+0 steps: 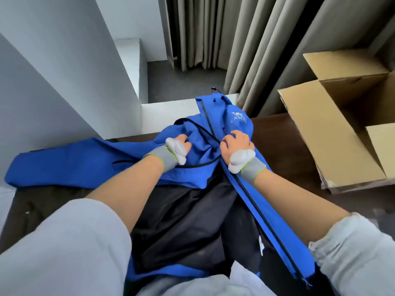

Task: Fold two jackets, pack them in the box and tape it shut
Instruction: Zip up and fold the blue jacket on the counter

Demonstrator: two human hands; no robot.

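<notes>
blue jacket is bunched under both hands on table | left hand curled into chest fabric | right hand clenched on zipper edge | judged light, soft, slippery; better gripped at shoulder seams | open box lies right of right fingers

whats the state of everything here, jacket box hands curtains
blue jacket: unzipped, rumpled on the table, not yet folded
cardboard box: open, flaps spread, untaped
left grip: fingers curled, gripping the blue jacket
right grip: holding the blue jacket beside its zipper
curtains: drawn shut
</notes>
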